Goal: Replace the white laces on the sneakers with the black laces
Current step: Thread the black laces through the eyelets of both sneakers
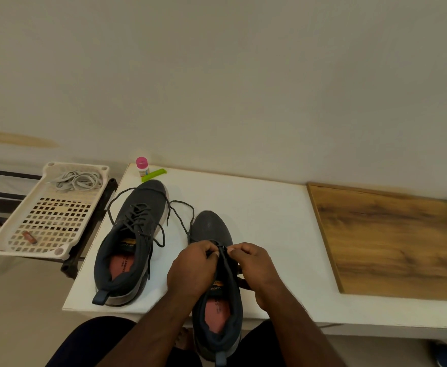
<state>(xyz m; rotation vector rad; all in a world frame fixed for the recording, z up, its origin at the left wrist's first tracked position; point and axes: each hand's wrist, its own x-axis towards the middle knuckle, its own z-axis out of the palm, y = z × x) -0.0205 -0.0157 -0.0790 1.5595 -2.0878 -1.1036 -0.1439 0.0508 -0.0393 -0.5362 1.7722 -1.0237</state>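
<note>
Sneakers (135,234) matt dark cloth; tray (18,242) perforated plastic; board (397,242) grained wood; table (264,215) smooth white.

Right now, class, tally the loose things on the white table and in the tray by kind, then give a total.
Sneakers: 2
Bottle: 1
Green stick: 1
White lace bundle: 1
Small red item: 1
Total: 6

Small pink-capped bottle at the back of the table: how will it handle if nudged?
The small pink-capped bottle stands upright on a narrow base, so it probably tips easily. It looks round, so it would likely roll afterwards, perhaps stopped by the green plastic bar beside it. Probably light.
</note>
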